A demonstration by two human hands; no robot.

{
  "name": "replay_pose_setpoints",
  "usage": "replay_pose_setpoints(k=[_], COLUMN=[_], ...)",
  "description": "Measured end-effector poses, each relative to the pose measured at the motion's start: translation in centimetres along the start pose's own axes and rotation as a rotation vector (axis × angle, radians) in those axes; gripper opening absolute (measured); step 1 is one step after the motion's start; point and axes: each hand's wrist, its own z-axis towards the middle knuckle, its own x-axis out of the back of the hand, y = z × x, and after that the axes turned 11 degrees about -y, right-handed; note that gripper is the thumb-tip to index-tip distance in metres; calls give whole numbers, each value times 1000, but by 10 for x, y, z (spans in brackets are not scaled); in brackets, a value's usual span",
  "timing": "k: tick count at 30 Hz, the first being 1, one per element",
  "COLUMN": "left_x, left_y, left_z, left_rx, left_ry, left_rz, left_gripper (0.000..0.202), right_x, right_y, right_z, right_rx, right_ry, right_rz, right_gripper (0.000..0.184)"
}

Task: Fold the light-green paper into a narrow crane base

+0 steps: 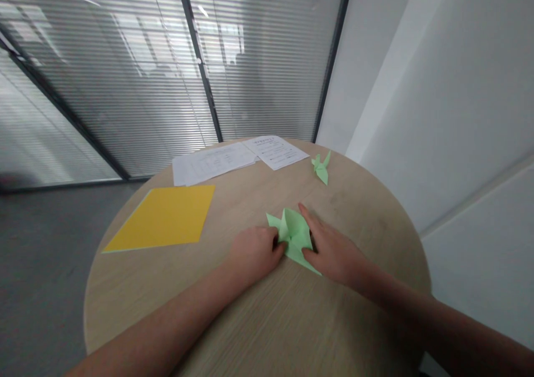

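Observation:
A partly folded light green paper (294,233) lies on the round wooden table (233,316), between my two hands. My left hand (255,250) is curled at the paper's left side, its fingers closed and pinching the paper's edge. My right hand (329,244) rests on the paper's right side with its fingers pressed together flat along it, the index finger pointing away from me. Part of the paper is hidden under both hands.
A finished green folded paper figure (321,168) stands further back on the table. A yellow square sheet (164,217) lies at the left. White printed sheets (233,158) lie at the far edge. Glass walls with blinds stand behind; a white wall is on the right.

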Motion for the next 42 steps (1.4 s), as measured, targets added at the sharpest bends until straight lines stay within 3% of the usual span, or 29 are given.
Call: replay_pose_setpoints(k=[3,10,18,22,25,29,32,34,37,40,42], left_x=[-1,-4,0,0,-3,-6,-5,0,18,48,68], left_y=[-1,-2,0,3,2,-6,-11,-10,-2,15,28], left_z=[1,2,1,-2,-2,2,7,8,7,7,12], left_rx=[-4,-26,-11,3,-17,-53,-103,-129,-93,-37,-42], left_ry=[5,0,-25,-20,72,249,383,433,401,272,127], left_rz=[8,-14,9,34,32,-118,-292,-367,-304,50,239], left_gripper=[34,33,30,29,37,83,88,86,89,84,75], right_x=[-2,-9,-20,-22,-21,-20,-20,-19,-19,-19,-19], right_y=[2,-2,7,10,9,7,5,3,1,0,-1], right_z=[-5,-11,-8,-3,-1,-2,-3,-3,-1,0,1], right_rx=[-15,25,-34,-88,-98,-66,-37,-14,12,18,13], right_ry=[28,71,153,163,166,175,173,169,168,168,168], right_rz=[-15,-178,39,63,67,64,17,-3,-9,0,-7], right_gripper=[99,80,92,79,73,73,71,70,72,75,74])
